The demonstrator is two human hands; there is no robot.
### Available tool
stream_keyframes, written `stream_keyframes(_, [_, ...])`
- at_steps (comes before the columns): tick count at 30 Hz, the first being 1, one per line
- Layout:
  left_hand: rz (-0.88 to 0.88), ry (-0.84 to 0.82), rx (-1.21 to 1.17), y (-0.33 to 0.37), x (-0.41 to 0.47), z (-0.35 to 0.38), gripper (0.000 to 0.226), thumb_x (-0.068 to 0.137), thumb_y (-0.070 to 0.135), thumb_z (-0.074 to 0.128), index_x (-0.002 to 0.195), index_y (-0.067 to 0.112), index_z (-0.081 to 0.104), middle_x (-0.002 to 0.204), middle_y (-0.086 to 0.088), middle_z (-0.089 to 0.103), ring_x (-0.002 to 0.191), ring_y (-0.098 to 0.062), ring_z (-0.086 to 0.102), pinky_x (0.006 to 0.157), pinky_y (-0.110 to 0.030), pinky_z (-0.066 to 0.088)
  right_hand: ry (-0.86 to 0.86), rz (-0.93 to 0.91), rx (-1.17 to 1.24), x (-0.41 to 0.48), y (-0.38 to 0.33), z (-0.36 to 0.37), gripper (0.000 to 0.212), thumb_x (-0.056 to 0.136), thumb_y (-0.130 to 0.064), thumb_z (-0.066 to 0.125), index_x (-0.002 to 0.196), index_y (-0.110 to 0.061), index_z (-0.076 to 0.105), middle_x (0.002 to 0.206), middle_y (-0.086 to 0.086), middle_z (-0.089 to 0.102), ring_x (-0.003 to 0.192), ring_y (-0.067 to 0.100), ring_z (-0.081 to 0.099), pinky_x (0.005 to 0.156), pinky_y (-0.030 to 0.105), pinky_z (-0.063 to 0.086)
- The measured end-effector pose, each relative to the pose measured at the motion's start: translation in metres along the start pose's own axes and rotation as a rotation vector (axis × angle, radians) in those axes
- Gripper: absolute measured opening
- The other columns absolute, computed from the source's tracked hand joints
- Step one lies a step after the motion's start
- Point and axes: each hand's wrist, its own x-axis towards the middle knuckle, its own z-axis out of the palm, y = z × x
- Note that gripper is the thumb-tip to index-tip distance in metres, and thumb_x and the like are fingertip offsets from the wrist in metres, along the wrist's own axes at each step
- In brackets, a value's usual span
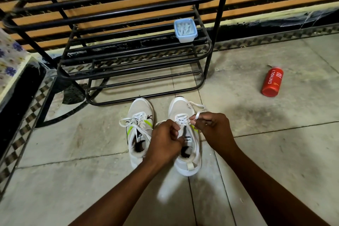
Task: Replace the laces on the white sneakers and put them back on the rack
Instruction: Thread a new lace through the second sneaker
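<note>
Both forearms come in from the near edge and meet over the right sneaker (187, 168). Left hand (165, 139): fingers clenched over the tongue, grasping the white lace (181, 118) where it leaves the eyelets. Right hand (214, 128): thumb and fingers pinch the other run of the same lace, with a small loop standing up above the fingertips. The lace is threaded through the far eyelets only. A loose end trails over the toe to the right.

Left sneaker (139, 108) sits just beside it on the floor (275, 152), parallel, toes pointing far. It is fully laced, with the ends lying loose to the left.

Past the toes is a black metal rack (128, 71) with no shoes on it. A blue-lidded container (185, 30) sits on its middle shelf at the right end. A red bottle (272, 81) lies on its side on the floor, well to the right of the rack.
</note>
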Motion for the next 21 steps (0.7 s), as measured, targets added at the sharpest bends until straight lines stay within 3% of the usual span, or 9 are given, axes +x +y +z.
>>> stream_keyframes(7, [-0.103,0.064,-0.112,-0.009,-0.004,-0.001,0.012,0.08,0.006,0.074,0.083,0.017,0.072,0.075,0.006,0.072,0.07,-0.002,0.068,0.066,-0.017,0.052,-0.04,-0.151,-0.163,-0.001,-0.007,0.006,0.014,0.082,-0.004,0.08,0.085,-0.018,0.081,0.082,-0.011,0.075,0.082,0.0,0.07,0.076,0.012,0.046])
stream_keyframes(10, [-0.143,0.06,-0.16,-0.014,-0.003,-0.001,0.01,0.08,0.009,0.076,0.086,0.017,0.075,0.077,0.005,0.074,0.07,-0.003,0.069,0.065,-0.015,0.052,-0.066,-0.172,-0.184,-0.001,-0.006,0.015,0.014,0.08,-0.004,0.08,0.08,-0.018,0.081,0.083,-0.009,0.075,0.084,0.004,0.07,0.077,0.019,0.049])
stream_keyframes(14, [-0.2,0.053,-0.203,-0.02,0.0,0.0,0.007,0.079,0.016,0.078,0.084,0.016,0.075,0.077,-0.001,0.075,0.072,-0.018,0.072,0.068,-0.032,0.057,-0.047,-0.16,-0.206,-0.003,-0.006,0.025,0.014,0.077,-0.002,0.08,0.08,-0.015,0.082,0.08,-0.006,0.077,0.081,0.008,0.073,0.078,0.035,0.057])
stream_keyframes(17, [-0.209,0.063,-0.216,-0.021,0.0,0.002,0.005,0.079,0.016,0.078,0.082,0.017,0.074,0.075,-0.001,0.074,0.069,-0.019,0.072,0.068,-0.037,0.059,-0.054,-0.21,-0.305,-0.002,-0.006,0.027,0.008,0.076,-0.006,0.076,0.072,-0.013,0.074,0.068,0.003,0.071,0.069,0.022,0.069,0.069,0.043,0.055])
stream_keyframes(21, [-0.218,0.051,-0.234,-0.022,0.001,0.003,0.006,0.076,0.019,0.077,0.082,0.019,0.073,0.073,-0.001,0.073,0.066,-0.02,0.073,0.07,-0.043,0.062,-0.078,-0.29,-0.439,0.001,-0.009,0.028,0.014,0.074,-0.018,0.064,0.066,-0.006,0.066,0.062,0.009,0.065,0.064,0.03,0.065,0.063,0.045,0.053])
